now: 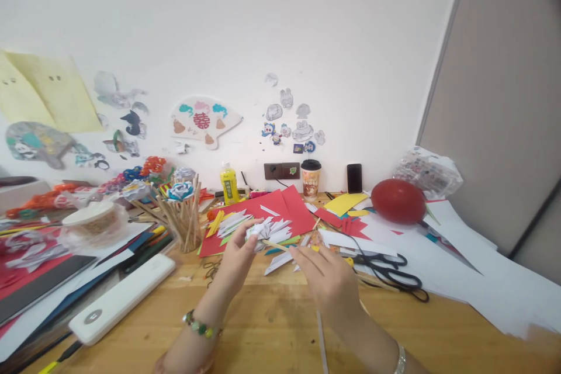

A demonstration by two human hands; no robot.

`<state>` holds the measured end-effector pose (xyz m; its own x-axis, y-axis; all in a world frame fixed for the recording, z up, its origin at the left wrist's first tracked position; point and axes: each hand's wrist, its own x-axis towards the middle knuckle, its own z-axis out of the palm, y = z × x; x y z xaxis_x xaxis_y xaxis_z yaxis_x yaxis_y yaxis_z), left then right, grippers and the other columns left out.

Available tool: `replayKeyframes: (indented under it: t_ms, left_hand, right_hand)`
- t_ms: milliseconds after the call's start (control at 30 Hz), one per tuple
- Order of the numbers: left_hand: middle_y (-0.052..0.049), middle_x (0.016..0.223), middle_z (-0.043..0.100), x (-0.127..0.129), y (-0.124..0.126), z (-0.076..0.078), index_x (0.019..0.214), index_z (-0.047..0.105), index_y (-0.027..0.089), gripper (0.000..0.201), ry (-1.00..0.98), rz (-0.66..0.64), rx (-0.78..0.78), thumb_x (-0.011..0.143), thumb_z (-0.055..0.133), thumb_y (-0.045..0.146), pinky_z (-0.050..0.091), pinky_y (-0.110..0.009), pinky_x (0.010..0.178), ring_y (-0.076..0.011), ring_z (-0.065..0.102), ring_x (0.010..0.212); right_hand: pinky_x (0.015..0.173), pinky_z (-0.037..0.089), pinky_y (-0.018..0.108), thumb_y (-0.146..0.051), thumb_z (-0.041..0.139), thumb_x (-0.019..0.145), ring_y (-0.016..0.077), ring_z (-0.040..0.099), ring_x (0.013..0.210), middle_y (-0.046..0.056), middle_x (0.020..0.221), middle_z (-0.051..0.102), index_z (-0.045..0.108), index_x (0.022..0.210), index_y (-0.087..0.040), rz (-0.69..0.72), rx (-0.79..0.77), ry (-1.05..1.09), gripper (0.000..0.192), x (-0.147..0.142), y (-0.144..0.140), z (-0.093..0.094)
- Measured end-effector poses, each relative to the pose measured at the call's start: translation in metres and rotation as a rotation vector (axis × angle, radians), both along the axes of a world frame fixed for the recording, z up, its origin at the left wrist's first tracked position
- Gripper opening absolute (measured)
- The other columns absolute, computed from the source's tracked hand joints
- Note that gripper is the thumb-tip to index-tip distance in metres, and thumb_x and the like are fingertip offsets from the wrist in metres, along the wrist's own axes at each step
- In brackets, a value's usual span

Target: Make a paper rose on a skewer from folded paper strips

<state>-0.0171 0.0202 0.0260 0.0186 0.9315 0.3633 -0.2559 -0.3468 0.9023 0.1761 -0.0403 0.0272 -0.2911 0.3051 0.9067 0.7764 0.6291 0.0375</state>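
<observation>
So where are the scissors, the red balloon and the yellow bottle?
scissors (391,272), head view, on the black handles.
red balloon (398,200), head view, middle of its round body.
yellow bottle (229,185), head view, on its label.

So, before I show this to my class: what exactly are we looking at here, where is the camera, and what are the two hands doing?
There is one picture, taken by a camera worn on a person's head, looking forward and down; no machine is involved. The left hand, with a beaded bracelet on its wrist, holds a white folded paper flower. The right hand pinches a thin wooden stick that meets the flower. They work over a wooden table strewn with red paper and white offcuts. Nearby lie black scissors, a red balloon, a cup of sticks, a yellow bottle and a white power bank.
</observation>
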Motion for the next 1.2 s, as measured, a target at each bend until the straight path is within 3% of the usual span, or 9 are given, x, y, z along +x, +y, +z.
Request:
replayKeyframes:
  t_ms: [67, 167, 467, 833, 1000, 1200]
  left_hand:
    - [-0.002, 0.081, 0.060, 0.002, 0.000, -0.002, 0.099, 0.061, 0.021, 0.044, -0.078, -0.070, -0.007, 0.065, 0.071, 0.047, 0.048, -0.028, 0.065, -0.0168, 0.057, 0.072]
    - [-0.002, 0.083, 0.060, 0.003, 0.000, -0.003, 0.098, 0.062, 0.020, 0.045, -0.093, -0.035, 0.008, 0.063, 0.074, 0.045, 0.047, -0.026, 0.066, -0.0160, 0.056, 0.074]
    - [-0.002, 0.084, 0.061, 0.009, -0.006, 0.003, 0.094, 0.062, 0.020, 0.043, -0.147, 0.006, 0.023, 0.062, 0.074, 0.045, 0.049, -0.026, 0.067, -0.0159, 0.058, 0.075]
    - [-0.005, 0.091, 0.060, 0.004, -0.006, 0.002, 0.096, 0.063, 0.019, 0.046, -0.037, 0.079, 0.084, 0.061, 0.075, 0.047, 0.047, -0.027, 0.069, -0.0190, 0.056, 0.082]
    - [-0.004, 0.088, 0.061, 0.005, -0.008, 0.004, 0.096, 0.062, 0.019, 0.048, -0.076, 0.016, 0.053, 0.060, 0.075, 0.047, 0.047, -0.028, 0.067, -0.0188, 0.057, 0.079]
    - [-0.004, 0.084, 0.063, 0.006, -0.012, 0.007, 0.094, 0.064, 0.019, 0.051, -0.104, 0.030, 0.054, 0.055, 0.078, 0.047, 0.047, -0.027, 0.063, -0.0175, 0.057, 0.073]
  right_hand:
    - [0.060, 0.049, 0.025, -0.007, 0.041, 0.087, 0.0150, 0.065, 0.070, 0.006, 0.086, 0.072, 0.065, 0.106, -0.018, 0.058, -0.131, 0.096, 0.033, -0.002, -0.001, -0.001]
    - [0.061, 0.050, 0.023, -0.008, 0.043, 0.086, 0.0145, 0.067, 0.071, 0.003, 0.081, 0.072, 0.066, 0.103, -0.020, 0.103, -0.289, 0.172, 0.031, -0.003, -0.001, -0.002]
    - [0.054, 0.044, 0.028, -0.005, 0.049, 0.086, 0.0159, 0.060, 0.061, 0.010, 0.088, 0.072, 0.064, 0.106, -0.013, -0.070, 0.145, -0.094, 0.027, -0.002, -0.010, 0.009]
    - [0.044, 0.035, 0.028, -0.007, 0.055, 0.084, 0.0132, 0.054, 0.051, 0.006, 0.089, 0.073, 0.062, 0.109, -0.017, -0.097, 0.294, -0.154, 0.028, 0.002, -0.014, 0.014]
    - [0.046, 0.038, 0.029, -0.010, 0.059, 0.082, 0.0132, 0.053, 0.051, 0.006, 0.094, 0.073, 0.066, 0.099, -0.016, -0.127, 0.361, -0.204, 0.020, 0.006, -0.013, 0.010]
    - [0.047, 0.040, 0.028, -0.007, 0.057, 0.083, 0.0131, 0.056, 0.054, 0.006, 0.084, 0.074, 0.066, 0.093, -0.013, -0.016, 0.313, -0.077, 0.015, 0.004, -0.009, 0.010]
